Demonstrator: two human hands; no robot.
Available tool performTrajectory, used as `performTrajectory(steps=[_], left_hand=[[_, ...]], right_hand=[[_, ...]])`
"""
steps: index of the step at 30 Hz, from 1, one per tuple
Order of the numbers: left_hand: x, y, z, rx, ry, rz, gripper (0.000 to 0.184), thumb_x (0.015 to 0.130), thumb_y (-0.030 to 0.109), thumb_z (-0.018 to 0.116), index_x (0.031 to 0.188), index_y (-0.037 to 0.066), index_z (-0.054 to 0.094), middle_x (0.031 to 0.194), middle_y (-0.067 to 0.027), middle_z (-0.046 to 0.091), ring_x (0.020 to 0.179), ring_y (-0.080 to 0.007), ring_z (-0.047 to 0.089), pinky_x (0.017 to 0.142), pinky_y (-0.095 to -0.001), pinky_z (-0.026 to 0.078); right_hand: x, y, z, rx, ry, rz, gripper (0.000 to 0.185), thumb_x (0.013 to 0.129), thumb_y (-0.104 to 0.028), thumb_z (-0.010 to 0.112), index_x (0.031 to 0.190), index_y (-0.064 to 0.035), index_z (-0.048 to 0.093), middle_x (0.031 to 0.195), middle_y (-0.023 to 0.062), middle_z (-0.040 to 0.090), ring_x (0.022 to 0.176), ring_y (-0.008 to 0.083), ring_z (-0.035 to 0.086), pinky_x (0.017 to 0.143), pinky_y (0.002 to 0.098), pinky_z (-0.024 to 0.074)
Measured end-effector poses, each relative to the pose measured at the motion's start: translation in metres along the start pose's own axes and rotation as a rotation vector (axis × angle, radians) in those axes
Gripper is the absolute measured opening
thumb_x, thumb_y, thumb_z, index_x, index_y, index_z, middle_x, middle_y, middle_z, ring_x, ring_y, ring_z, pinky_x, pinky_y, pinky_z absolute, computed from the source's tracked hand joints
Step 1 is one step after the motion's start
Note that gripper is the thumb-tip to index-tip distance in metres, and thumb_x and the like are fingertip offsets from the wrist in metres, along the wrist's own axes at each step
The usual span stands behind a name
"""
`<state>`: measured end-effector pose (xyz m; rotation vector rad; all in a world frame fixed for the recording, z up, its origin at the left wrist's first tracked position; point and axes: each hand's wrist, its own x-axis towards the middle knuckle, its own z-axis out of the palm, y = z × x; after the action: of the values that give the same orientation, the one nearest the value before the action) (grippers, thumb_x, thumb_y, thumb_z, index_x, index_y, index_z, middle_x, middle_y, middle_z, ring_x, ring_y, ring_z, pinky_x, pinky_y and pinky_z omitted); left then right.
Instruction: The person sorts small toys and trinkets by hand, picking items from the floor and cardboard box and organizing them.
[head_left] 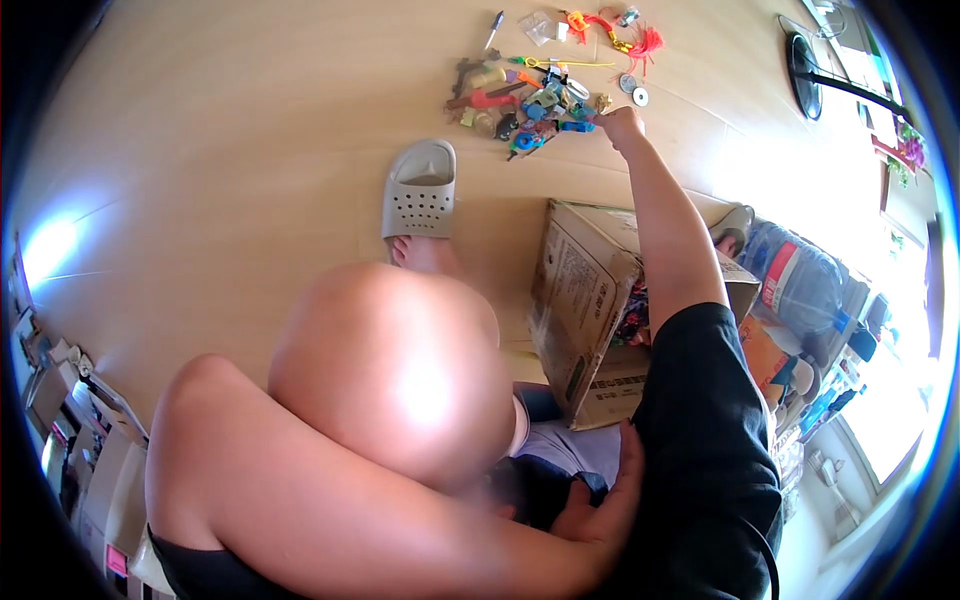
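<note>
My right hand reaches out to the right edge of a pile of small trinkets on the floor. Its fingers are mostly curled, with fingertips beside a blue piece; what they grip, if anything, is hidden. Near them lie a small gold ornament and two round coin-like discs. My left hand rests low near my lap against black cloth, fingers stretched and thumb apart, holding nothing visible. Within the pile are a yellow stick, a red piece and a blue round piece.
An opened cardboard box stands under my right arm, with patterned cloth inside. My slippered foot is left of it. A pen, a clear bag and a red tassel lie beyond. Large water bottles stand right.
</note>
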<state>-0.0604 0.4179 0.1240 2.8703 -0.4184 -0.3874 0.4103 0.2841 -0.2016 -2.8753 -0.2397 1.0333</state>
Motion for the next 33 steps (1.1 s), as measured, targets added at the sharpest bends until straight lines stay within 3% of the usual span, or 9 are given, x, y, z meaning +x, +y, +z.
performTrajectory(steps=[3, 6, 9, 12, 16, 23, 26, 30, 33], left_hand=[[0.0, -0.003, -0.002, 0.009, -0.006, 0.007, 0.058, 0.093, 0.031, 0.056, 0.141, 0.002, 0.04, 0.136, -0.0111, 0.052, 0.119, -0.0258, 0.052, 0.099, -0.0454, 0.045], [-0.003, -0.004, -0.002, 0.009, -0.007, 0.006, 0.059, 0.093, 0.032, 0.056, 0.141, 0.002, 0.039, 0.136, -0.0111, 0.051, 0.119, -0.0256, 0.052, 0.099, -0.0452, 0.045], [-0.005, -0.004, -0.003, 0.006, -0.002, 0.002, 0.059, 0.093, 0.032, 0.056, 0.142, 0.002, 0.039, 0.136, -0.0111, 0.051, 0.119, -0.0254, 0.052, 0.099, -0.045, 0.045], [-0.009, -0.005, -0.003, -0.001, 0.003, -0.013, 0.06, 0.093, 0.032, 0.056, 0.142, 0.002, 0.038, 0.136, -0.0111, 0.051, 0.119, -0.0253, 0.052, 0.099, -0.0448, 0.045], [-0.012, -0.006, -0.003, -0.011, 0.005, -0.019, 0.06, 0.094, 0.032, 0.055, 0.143, 0.002, 0.037, 0.137, -0.0111, 0.05, 0.119, -0.025, 0.051, 0.099, -0.0446, 0.045], [-0.015, -0.007, -0.005, -0.005, 0.002, -0.016, 0.062, 0.094, 0.033, 0.055, 0.144, 0.002, 0.036, 0.137, -0.011, 0.05, 0.119, -0.0246, 0.051, 0.1, -0.0441, 0.045], [-0.015, -0.007, -0.006, -0.009, 0.0, -0.012, 0.062, 0.094, 0.033, 0.055, 0.144, 0.002, 0.035, 0.138, -0.011, 0.049, 0.119, -0.0245, 0.051, 0.1, -0.0439, 0.045], [-0.018, -0.005, -0.01, 0.01, 0.004, -0.012, 0.063, 0.094, 0.033, 0.054, 0.145, 0.002, 0.034, 0.138, -0.011, 0.049, 0.119, -0.0242, 0.05, 0.1, -0.0436, 0.045], [-0.02, -0.001, -0.012, 0.028, 0.016, 0.002, 0.063, 0.095, 0.033, 0.054, 0.145, 0.002, 0.034, 0.138, -0.011, 0.049, 0.119, -0.024, 0.05, 0.1, -0.0434, 0.045]], right_hand=[[-0.007, 0.001, 0.012, 0.0, 0.009, -0.117, 0.043, 0.075, -0.04, 0.079, 0.089, -0.0001, 0.073, 0.1, 0.0165, 0.073, 0.1, 0.0332, 0.068, 0.088, 0.0405, 0.0533], [-0.008, 0.005, 0.012, 0.014, 0.001, -0.227, 0.034, 0.078, -0.033, 0.075, 0.085, -0.0002, 0.07, 0.087, 0.0174, 0.071, 0.082, 0.0307, 0.07, 0.071, 0.0404, 0.0549], [-0.005, 0.004, 0.002, 0.623, -0.271, 0.021, 0.02, 0.084, -0.022, 0.064, 0.081, -0.0019, 0.064, 0.071, 0.0131, 0.063, 0.06, 0.0246, 0.061, 0.053, 0.0362, 0.0483], [-0.03, -0.019, -0.016, 1.081, -0.356, -0.038, 0.012, 0.086, -0.012, 0.052, 0.08, -0.003, 0.058, 0.063, 0.0078, 0.052, 0.049, 0.0179, 0.049, 0.044, 0.0305, 0.0382], [-0.061, -0.072, -0.026, 1.074, -0.5, -0.18, 0.014, 0.087, -0.01, 0.048, 0.082, -0.0021, 0.058, 0.068, 0.0087, 0.055, 0.052, 0.0198, 0.052, 0.048, 0.0299, 0.0419], [-0.08, -0.131, 0.031, 0.366, -0.557, -0.395, 0.041, 0.091, -0.044, 0.058, 0.08, -0.0053, 0.068, 0.072, 0.0093, 0.064, 0.062, 0.0185, 0.063, 0.054, 0.033, 0.0487], [-0.106, -0.155, 0.043, -0.088, -0.194, -0.522, 0.046, 0.089, -0.051, 0.062, 0.087, -0.007, 0.073, 0.082, 0.0089, 0.071, 0.079, 0.0218, 0.07, 0.064, 0.0385, 0.0536], [-0.134, -0.175, 0.04, -0.747, -0.121, -0.665, 0.042, 0.081, -0.049, 0.073, 0.098, -0.0109, 0.075, 0.102, 0.0072, 0.074, 0.096, 0.0235, 0.071, 0.078, 0.0385, 0.0558], [-0.131, -0.168, 0.067, -0.636, -0.038, -0.631, 0.029, 0.081, -0.032, 0.072, 0.101, -0.0116, 0.074, 0.105, 0.0097, 0.073, 0.099, 0.0282, 0.07, 0.08, 0.0444, 0.0568]])
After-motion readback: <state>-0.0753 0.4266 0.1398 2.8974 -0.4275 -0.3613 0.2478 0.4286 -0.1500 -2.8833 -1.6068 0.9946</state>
